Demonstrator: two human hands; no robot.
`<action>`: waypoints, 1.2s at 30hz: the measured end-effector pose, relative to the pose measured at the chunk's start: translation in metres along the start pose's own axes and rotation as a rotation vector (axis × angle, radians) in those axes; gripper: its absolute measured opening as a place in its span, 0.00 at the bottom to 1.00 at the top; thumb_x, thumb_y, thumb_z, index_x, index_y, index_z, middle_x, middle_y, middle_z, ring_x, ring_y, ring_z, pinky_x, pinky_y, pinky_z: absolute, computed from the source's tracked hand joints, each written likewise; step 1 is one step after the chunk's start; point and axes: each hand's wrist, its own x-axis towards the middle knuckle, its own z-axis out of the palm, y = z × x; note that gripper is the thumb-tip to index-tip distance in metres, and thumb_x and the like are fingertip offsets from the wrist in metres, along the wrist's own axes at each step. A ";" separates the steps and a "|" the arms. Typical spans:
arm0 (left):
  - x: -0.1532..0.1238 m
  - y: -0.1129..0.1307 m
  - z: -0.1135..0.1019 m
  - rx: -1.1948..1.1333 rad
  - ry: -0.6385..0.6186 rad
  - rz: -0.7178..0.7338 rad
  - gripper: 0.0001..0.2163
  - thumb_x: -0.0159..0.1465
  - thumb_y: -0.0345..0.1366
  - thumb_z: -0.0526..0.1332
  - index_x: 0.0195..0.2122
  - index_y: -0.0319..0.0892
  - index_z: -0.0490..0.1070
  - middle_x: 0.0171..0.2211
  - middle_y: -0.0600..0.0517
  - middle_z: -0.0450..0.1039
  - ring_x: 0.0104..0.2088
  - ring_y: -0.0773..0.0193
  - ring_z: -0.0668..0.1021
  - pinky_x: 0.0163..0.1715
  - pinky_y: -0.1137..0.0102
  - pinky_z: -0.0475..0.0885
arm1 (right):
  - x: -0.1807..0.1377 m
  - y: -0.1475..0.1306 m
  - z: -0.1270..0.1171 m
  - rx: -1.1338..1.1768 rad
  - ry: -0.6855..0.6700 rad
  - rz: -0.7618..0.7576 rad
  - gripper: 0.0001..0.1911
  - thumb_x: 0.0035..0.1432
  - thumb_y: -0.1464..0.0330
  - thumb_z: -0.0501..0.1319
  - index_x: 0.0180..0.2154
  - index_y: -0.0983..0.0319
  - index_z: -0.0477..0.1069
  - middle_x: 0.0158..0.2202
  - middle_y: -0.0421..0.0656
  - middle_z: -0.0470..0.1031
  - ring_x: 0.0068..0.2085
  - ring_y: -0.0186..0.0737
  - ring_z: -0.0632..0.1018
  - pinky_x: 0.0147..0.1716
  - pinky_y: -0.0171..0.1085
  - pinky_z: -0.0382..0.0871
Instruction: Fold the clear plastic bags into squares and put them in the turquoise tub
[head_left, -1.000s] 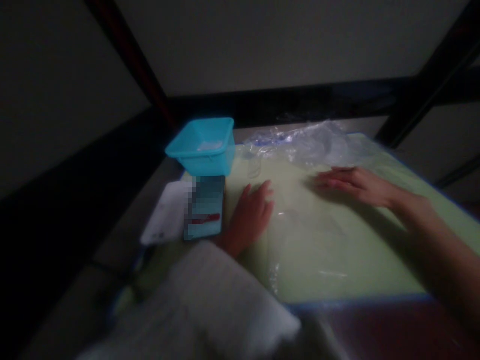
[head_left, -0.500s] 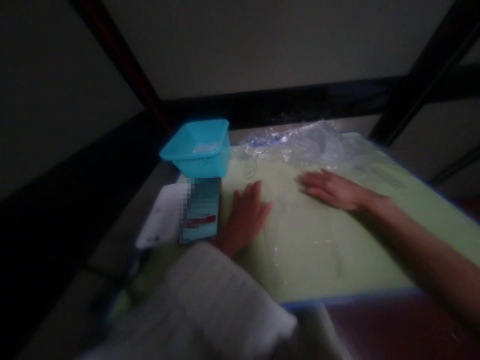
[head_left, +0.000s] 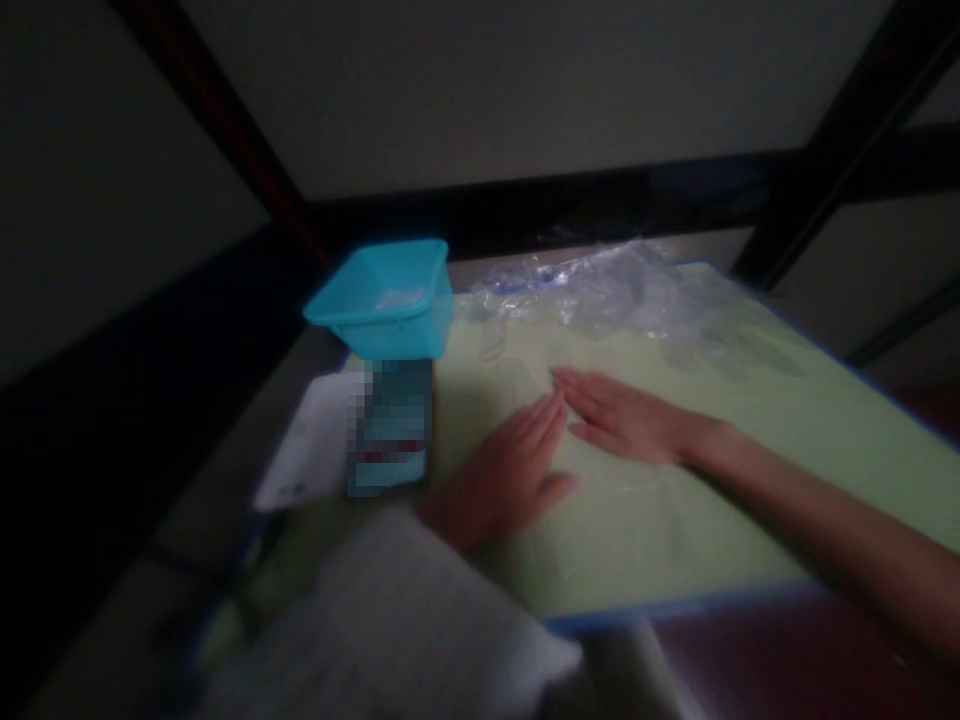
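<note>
My left hand (head_left: 504, 475) lies flat with fingers stretched out on a clear plastic sheet (head_left: 637, 500) that covers the pale green mat (head_left: 787, 420). My right hand (head_left: 622, 415) also lies flat, palm down, on the same sheet. The fingertips of both hands nearly meet near the mat's middle. Neither hand holds anything. A white sleeve (head_left: 405, 620) covers my left forearm.
A turquoise plastic tub (head_left: 386, 295) stands on a blue-green box (head_left: 390, 430) at the mat's left edge, beside a white flat object (head_left: 307, 455). Crumpled clear plastic (head_left: 637, 290) is piled at the mat's far side. Dark frame bars (head_left: 840, 130) rise behind.
Both hands have slid towards each other across the plastic sheet: the right hand moved left and nearer, the left hand moved right. The view has shifted slightly.
</note>
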 end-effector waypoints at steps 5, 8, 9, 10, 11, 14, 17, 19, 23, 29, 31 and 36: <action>-0.001 0.000 0.000 0.002 -0.023 -0.017 0.30 0.67 0.47 0.48 0.63 0.29 0.47 0.66 0.34 0.46 0.67 0.53 0.48 0.64 0.58 0.50 | -0.003 0.004 -0.001 -0.029 0.014 0.040 0.38 0.65 0.51 0.42 0.65 0.73 0.46 0.66 0.58 0.44 0.66 0.48 0.48 0.64 0.49 0.45; -0.001 0.000 -0.001 -0.011 -0.036 -0.009 0.30 0.67 0.48 0.48 0.63 0.29 0.49 0.65 0.34 0.47 0.67 0.53 0.49 0.64 0.58 0.51 | -0.004 0.004 -0.002 -0.036 0.013 0.047 0.38 0.65 0.50 0.42 0.65 0.71 0.46 0.66 0.57 0.46 0.66 0.50 0.49 0.64 0.51 0.46; -0.001 -0.001 -0.002 -0.013 -0.030 -0.011 0.29 0.68 0.47 0.48 0.63 0.29 0.49 0.65 0.34 0.47 0.67 0.53 0.49 0.64 0.58 0.51 | -0.004 0.004 -0.003 -0.037 0.016 0.047 0.38 0.65 0.50 0.43 0.65 0.70 0.45 0.66 0.57 0.46 0.66 0.50 0.49 0.64 0.51 0.46; -0.002 -0.002 -0.003 -0.014 -0.017 -0.016 0.29 0.68 0.46 0.47 0.63 0.29 0.48 0.65 0.34 0.47 0.67 0.52 0.49 0.64 0.57 0.50 | -0.005 0.003 -0.004 -0.038 0.026 0.045 0.38 0.64 0.50 0.43 0.66 0.70 0.45 0.66 0.56 0.46 0.66 0.50 0.49 0.64 0.51 0.46; -0.002 -0.003 -0.004 -0.014 0.002 -0.022 0.29 0.68 0.46 0.47 0.63 0.28 0.48 0.66 0.34 0.46 0.67 0.53 0.48 0.64 0.57 0.50 | -0.005 0.003 -0.004 -0.040 0.040 0.043 0.38 0.64 0.50 0.44 0.66 0.69 0.44 0.67 0.56 0.45 0.66 0.50 0.49 0.64 0.51 0.46; -0.003 -0.002 -0.010 -0.019 0.052 -0.033 0.30 0.68 0.45 0.48 0.64 0.28 0.46 0.66 0.33 0.44 0.67 0.52 0.46 0.64 0.56 0.49 | -0.008 0.002 -0.006 -0.053 0.069 0.038 0.38 0.65 0.50 0.44 0.66 0.69 0.43 0.67 0.56 0.44 0.66 0.50 0.50 0.64 0.51 0.46; -0.003 0.006 -0.016 -0.051 0.055 0.012 0.32 0.67 0.47 0.49 0.64 0.28 0.46 0.66 0.33 0.45 0.67 0.53 0.47 0.64 0.56 0.49 | -0.010 0.006 -0.003 -0.050 0.054 0.031 0.37 0.65 0.51 0.44 0.65 0.70 0.45 0.66 0.57 0.46 0.66 0.50 0.50 0.63 0.52 0.47; -0.002 0.016 -0.018 -0.093 0.026 0.086 0.33 0.66 0.49 0.50 0.64 0.29 0.47 0.66 0.35 0.46 0.67 0.54 0.48 0.64 0.57 0.48 | -0.010 0.011 0.001 -0.034 0.037 0.010 0.35 0.66 0.53 0.43 0.65 0.69 0.45 0.66 0.57 0.47 0.66 0.49 0.50 0.63 0.52 0.48; -0.001 0.034 -0.016 -0.199 -0.076 0.281 0.33 0.66 0.52 0.49 0.63 0.28 0.51 0.66 0.37 0.48 0.67 0.56 0.49 0.65 0.62 0.46 | -0.011 0.016 0.006 -0.040 0.044 -0.014 0.33 0.67 0.56 0.44 0.66 0.67 0.43 0.67 0.54 0.45 0.66 0.48 0.49 0.63 0.51 0.47; 0.004 0.053 -0.013 -0.314 -0.117 0.373 0.33 0.67 0.52 0.48 0.64 0.30 0.50 0.66 0.39 0.45 0.67 0.56 0.49 0.65 0.62 0.47 | -0.010 0.009 0.001 -0.051 0.046 0.010 0.32 0.67 0.57 0.44 0.66 0.68 0.45 0.67 0.54 0.46 0.66 0.48 0.49 0.64 0.50 0.46; 0.005 0.060 -0.012 -0.371 -0.123 0.381 0.32 0.67 0.51 0.48 0.63 0.30 0.52 0.65 0.39 0.48 0.66 0.55 0.51 0.65 0.62 0.47 | -0.009 0.007 0.001 -0.068 0.041 0.027 0.32 0.67 0.56 0.44 0.65 0.68 0.46 0.67 0.54 0.46 0.67 0.48 0.49 0.64 0.50 0.45; 0.003 0.070 -0.016 -0.422 -0.198 0.388 0.33 0.66 0.52 0.48 0.63 0.29 0.52 0.66 0.39 0.47 0.67 0.55 0.50 0.65 0.62 0.45 | -0.008 0.004 -0.002 -0.132 -0.003 0.020 0.33 0.67 0.57 0.42 0.64 0.73 0.46 0.67 0.57 0.44 0.67 0.46 0.46 0.64 0.49 0.43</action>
